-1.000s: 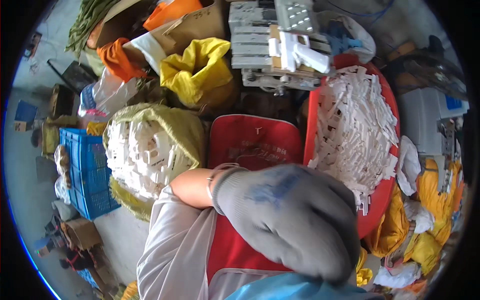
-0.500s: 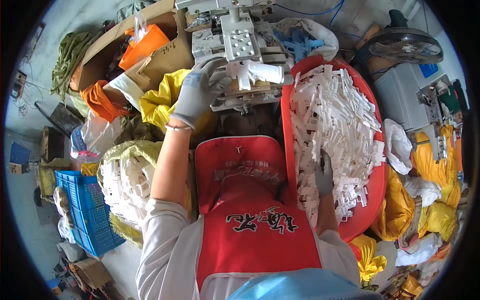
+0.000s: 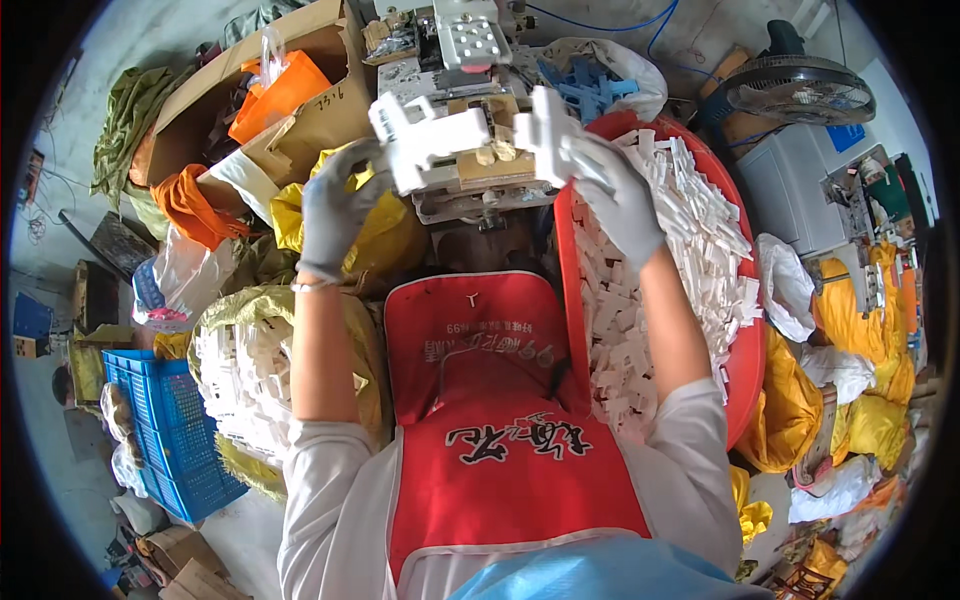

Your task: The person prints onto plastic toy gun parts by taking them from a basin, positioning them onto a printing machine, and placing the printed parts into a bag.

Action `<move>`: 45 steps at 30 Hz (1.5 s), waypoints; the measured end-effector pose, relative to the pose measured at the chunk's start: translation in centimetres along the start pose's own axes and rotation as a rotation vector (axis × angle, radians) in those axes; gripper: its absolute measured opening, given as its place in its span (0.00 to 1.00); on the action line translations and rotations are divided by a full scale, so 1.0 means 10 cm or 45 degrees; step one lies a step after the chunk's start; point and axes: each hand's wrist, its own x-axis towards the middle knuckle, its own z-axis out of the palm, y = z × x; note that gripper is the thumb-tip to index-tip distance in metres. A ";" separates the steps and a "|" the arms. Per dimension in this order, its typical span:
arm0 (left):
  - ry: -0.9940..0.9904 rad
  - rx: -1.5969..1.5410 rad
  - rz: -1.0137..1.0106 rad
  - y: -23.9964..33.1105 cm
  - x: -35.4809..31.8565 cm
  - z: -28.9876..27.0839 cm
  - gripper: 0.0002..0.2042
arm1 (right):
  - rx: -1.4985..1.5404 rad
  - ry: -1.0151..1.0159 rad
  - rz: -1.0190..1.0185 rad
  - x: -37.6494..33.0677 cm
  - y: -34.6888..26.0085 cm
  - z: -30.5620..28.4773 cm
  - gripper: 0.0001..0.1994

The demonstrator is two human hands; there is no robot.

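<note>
Both my hands wear grey gloves and are raised at the machine. My left hand is closed on the end of a white plastic pistol-shaped part, held in front of the machine. On the other side, my right hand grips a second white plastic part, upright and blurred by motion. Between the two parts shows the machine's wooden block fixture. The perforated press plate sits above and behind it. My fingertips are partly hidden behind the parts.
A red tub heaped with white plastic parts stands at my right. To the left are a woven sack of white pieces, a blue crate and a cardboard box. A white bag of blue parts lies behind.
My right hand has risen from the tub to the machine with a white part. My left hand has drawn left and nearer, taking the pistol-shaped part off the fixture.
</note>
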 end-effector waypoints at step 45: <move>0.444 0.814 -0.798 -0.03 -2.67 -2.18 0.09 | 0.739 0.095 1.770 -4.31 1.24 -0.61 0.26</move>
